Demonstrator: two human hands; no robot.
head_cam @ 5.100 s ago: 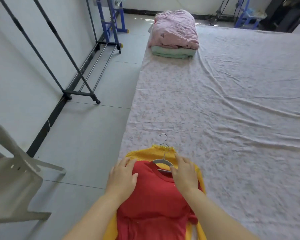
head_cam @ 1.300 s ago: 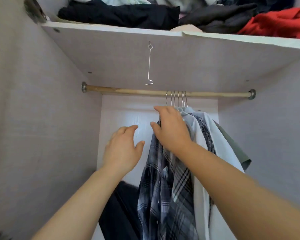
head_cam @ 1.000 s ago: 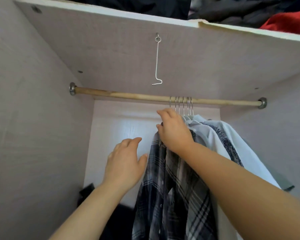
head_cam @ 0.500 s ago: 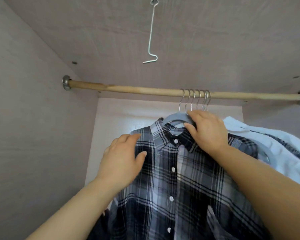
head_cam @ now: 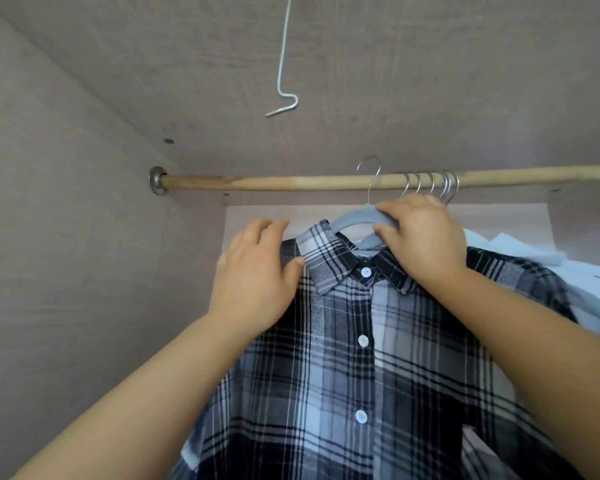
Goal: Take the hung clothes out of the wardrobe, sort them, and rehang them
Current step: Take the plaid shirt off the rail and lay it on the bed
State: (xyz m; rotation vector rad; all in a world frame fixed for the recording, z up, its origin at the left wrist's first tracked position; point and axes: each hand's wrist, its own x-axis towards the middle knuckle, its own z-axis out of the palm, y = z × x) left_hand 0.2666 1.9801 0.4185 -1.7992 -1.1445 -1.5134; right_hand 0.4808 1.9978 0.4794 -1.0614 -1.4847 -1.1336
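Observation:
A black, grey and white plaid shirt point(head_cam: 364, 368) hangs on a grey hanger point(head_cam: 352, 218) in front of me. My right hand point(head_cam: 420, 237) grips the hanger just below its metal hook point(head_cam: 371, 178). That hook stands in front of the wooden rod point(head_cam: 257, 182), apart from the other hooks. My left hand point(head_cam: 257, 275) rests on the shirt's left shoulder with its fingers spread. Several more hanger hooks point(head_cam: 430, 187) stay on the rod to the right, carrying pale blue and white shirts point(head_cam: 541, 265).
I am close inside the wardrobe: its left wall point(head_cam: 66, 271), the underside of the shelf point(head_cam: 395, 81) overhead and the pale back panel point(head_cam: 264, 213). A bent wire hook point(head_cam: 283, 74) dangles from the shelf above the rod.
The plaid shirt's hanger hook has left the group of hooks and moved left, in front of the rod. Both hands moved with the shirt, and the view came closer.

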